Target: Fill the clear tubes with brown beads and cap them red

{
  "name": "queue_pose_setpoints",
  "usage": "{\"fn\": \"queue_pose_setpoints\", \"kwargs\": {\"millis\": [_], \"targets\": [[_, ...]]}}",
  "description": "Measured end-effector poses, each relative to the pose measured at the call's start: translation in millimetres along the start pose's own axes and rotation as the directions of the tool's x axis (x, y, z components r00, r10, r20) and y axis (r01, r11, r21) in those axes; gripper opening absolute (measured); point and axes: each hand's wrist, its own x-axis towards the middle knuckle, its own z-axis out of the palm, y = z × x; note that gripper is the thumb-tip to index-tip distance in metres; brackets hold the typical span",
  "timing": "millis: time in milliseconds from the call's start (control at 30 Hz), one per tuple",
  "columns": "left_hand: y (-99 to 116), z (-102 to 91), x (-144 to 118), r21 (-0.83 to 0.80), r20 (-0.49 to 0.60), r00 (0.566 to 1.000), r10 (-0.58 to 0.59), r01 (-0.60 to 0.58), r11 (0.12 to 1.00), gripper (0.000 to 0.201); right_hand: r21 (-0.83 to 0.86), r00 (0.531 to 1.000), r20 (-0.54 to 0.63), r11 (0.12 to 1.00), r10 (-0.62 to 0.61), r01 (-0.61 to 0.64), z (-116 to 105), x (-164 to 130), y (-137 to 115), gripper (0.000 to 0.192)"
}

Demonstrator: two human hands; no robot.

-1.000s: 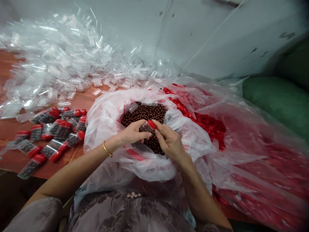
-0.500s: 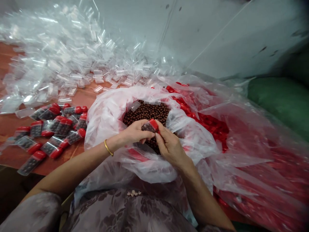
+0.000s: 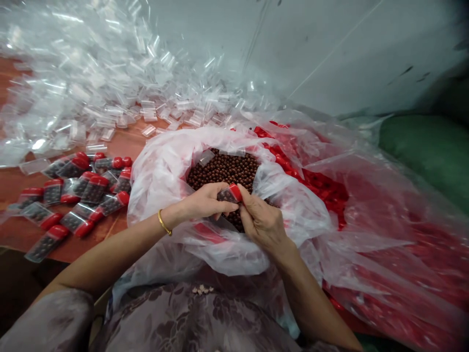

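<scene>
— What have you got there?
— My left hand [image 3: 205,203] and right hand [image 3: 262,222] both pinch one small tube [image 3: 230,194], red cap [image 3: 235,191] on, just above the brown beads [image 3: 223,168] in the plastic bag [image 3: 161,171].
— And the bench?
— Filled tubes [image 3: 73,195] lie near its left edge.

Both bare forearms reach forward from the lower edge and converge at the middle. The left hand [image 3: 205,201] lies palm down, fingers curled inward, thumb and fingertips pinched together; a thin gold bangle [image 3: 163,223] circles its wrist. The right hand [image 3: 262,220] faces it, back turned up, fingers bent, fingertips meeting the left hand's in a shared pinch.
</scene>
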Motion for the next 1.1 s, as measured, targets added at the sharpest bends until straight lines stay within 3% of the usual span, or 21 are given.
{"fn": "queue_pose_setpoints", "kwargs": {"millis": [133, 300, 400, 467, 533, 633, 667, 733, 800, 900, 1000, 1100], "targets": [[2.5, -2.2, -2.2, 0.067, 0.016, 1.000, -0.014, 0.012, 0.998, 0.027, -0.143, 0.992, 0.001, 0.981, -0.129, 0.128, -1.5, 4.9, -3.0, 0.055], [3.8, 1.1, -6.3, 0.190, 0.034, 0.999, -0.016, 0.009, 0.982, 0.028, -0.069, 0.966, 0.132, 0.970, -0.223, 0.233, -16.1, 10.4, 12.2, 0.050], [2.4, 3.1, -6.2, 0.237, 0.063, 0.998, -0.016, 0.001, 0.971, 0.027, 0.142, 0.981, 0.106, 0.979, -0.164, 0.148, -21.3, 12.8, 17.7, 0.040], [2.2, 2.9, -5.2, 0.301, 0.055, 0.998, -0.006, -0.011, 0.953, 0.028, 0.328, 0.999, 0.035, 0.945, -0.014, 0.002, -16.5, 17.3, 15.2, 0.033], [3.3, 2.1, -4.0, 0.379, 0.028, 1.000, 0.005, -0.015, 0.925, 0.030, 0.533, 0.974, -0.011, 0.826, 0.225, -0.185, -4.7, 25.9, 8.4, 0.040], [6.8, 2.5, -2.9, 0.518, 0.033, 0.999, 0.021, -0.035, 0.855, 0.035, 0.747, 0.855, 0.100, 0.530, 0.508, -0.402, 17.8, 44.7, -4.5, 0.061], [7.8, 3.3, -2.8, 0.562, 0.048, 0.999, 0.024, -0.047, 0.826, 0.035, 0.772, 0.832, 0.166, 0.455, 0.529, -0.444, 24.3, 50.9, -8.1, 0.068], [8.8, 5.8, -3.2, 0.637, 0.063, 0.998, 0.022, -0.057, 0.768, 0.031, 0.775, 0.832, 0.290, 0.394, 0.473, -0.495, 33.6, 60.1, -12.7, 0.077], [7.9, 8.2, -3.8, 0.701, 0.042, 0.999, 0.009, -0.035, 0.712, 0.022, 0.750, 0.852, 0.379, 0.420, 0.361, -0.511, 37.4, 63.7, -13.5, 0.082], [3.8, 9.8, -3.6, 0.795, 0.012, 1.000, 0.020, -0.022, 0.606, 0.006, 0.664, 0.882, 0.395, 0.584, 0.257, -0.467, 35.1, 61.8, -10.2, 0.084], [-0.3, 10.4, -0.4, 0.857, -0.014, 0.999, 0.049, -0.013, 0.514, 0.017, 0.555, 0.911, 0.350, 0.735, 0.219, -0.390, 32.1, 59.2, -9.1, 0.086], [1.2, 14.2, 1.9, 0.887, -0.065, 0.995, 0.074, 0.024, 0.460, 0.013, 0.618, 0.925, 0.321, 0.696, 0.201, -0.366, 31.8, 60.9, -9.7, 0.084]]}}
